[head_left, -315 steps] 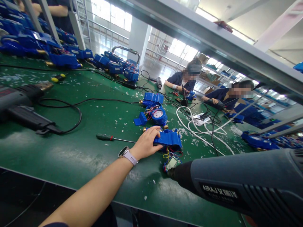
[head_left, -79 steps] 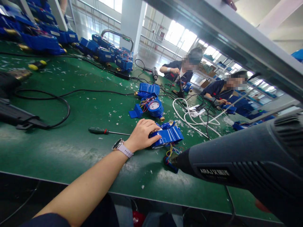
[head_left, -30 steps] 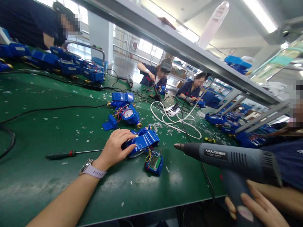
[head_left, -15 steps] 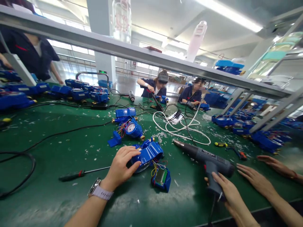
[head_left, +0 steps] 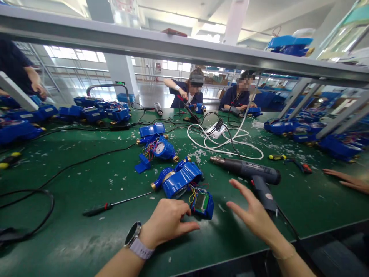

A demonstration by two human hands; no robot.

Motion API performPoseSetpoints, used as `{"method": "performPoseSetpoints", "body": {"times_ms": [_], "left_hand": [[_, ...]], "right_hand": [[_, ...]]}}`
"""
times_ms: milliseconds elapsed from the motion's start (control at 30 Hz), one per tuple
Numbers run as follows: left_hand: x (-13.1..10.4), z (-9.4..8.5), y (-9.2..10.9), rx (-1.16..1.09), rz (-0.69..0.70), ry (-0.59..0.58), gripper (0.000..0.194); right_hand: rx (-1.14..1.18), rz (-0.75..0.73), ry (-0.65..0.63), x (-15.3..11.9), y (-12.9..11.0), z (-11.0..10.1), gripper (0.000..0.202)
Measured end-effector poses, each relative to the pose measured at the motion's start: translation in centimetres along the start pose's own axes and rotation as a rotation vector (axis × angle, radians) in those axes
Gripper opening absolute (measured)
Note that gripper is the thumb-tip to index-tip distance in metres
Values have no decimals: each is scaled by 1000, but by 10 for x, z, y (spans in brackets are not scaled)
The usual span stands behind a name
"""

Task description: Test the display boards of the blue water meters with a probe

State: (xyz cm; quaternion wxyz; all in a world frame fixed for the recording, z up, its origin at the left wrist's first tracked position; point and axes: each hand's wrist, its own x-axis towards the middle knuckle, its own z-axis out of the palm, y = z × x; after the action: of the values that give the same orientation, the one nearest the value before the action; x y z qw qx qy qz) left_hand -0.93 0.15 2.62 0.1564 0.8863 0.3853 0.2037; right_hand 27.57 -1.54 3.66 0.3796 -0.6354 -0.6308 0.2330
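Observation:
My left hand (head_left: 171, 221), wearing a watch, is just in front of a blue water meter (head_left: 181, 179), thumb stretched out and fingers partly bent, holding nothing. Its fingertips are close to the small display unit (head_left: 202, 204) that hangs by coloured wires from the meter; whether they touch is unclear. My right hand (head_left: 250, 215) hovers to the right of the display unit, fingers spread and empty. Beyond it a dark heat gun (head_left: 248, 169) lies on its side on the green table (head_left: 115, 238). A screwdriver (head_left: 115, 204) lies left of the meter.
A second opened meter (head_left: 163, 148) lies behind. White cable (head_left: 198, 144) loops near a power strip (head_left: 216, 130). More blue meters (head_left: 118, 111) crowd both sides. A shelf (head_left: 173, 46) crosses overhead. A co-worker's hand (head_left: 347, 180) rests at the right; other people sit opposite.
My left hand has come off the meter toward the display unit. The heat gun, gripped by a hand before, now lies free. My right hand is open near the middle. The view has shifted.

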Motion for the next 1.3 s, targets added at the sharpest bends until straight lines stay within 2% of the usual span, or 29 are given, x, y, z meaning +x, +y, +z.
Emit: {"method": "performPoseSetpoints", "body": {"times_ms": [67, 133, 233, 333, 567, 1000, 1300], "left_hand": [[2, 9, 4, 66, -111, -89, 32], [4, 15, 6, 113, -179, -133, 32], [7, 22, 8, 146, -221, -164, 32], [9, 25, 8, 166, -237, -161, 33], [11, 23, 5, 157, -236, -124, 18], [8, 19, -5, -31, -233, -36, 8], [9, 19, -10, -56, -198, -57, 9]], "right_hand": [[4, -112, -190, -11, -8, 29, 75], [28, -125, -241, -17, -10, 54, 84], [73, -102, -219, -19, -7, 77, 87], [107, -78, -154, -20, -3, 88, 83], [140, -59, -67, -27, -3, 93, 74], [195, -60, -76, -27, 1, 92, 72], [275, -5, -95, -27, 7, 91, 71]]}}
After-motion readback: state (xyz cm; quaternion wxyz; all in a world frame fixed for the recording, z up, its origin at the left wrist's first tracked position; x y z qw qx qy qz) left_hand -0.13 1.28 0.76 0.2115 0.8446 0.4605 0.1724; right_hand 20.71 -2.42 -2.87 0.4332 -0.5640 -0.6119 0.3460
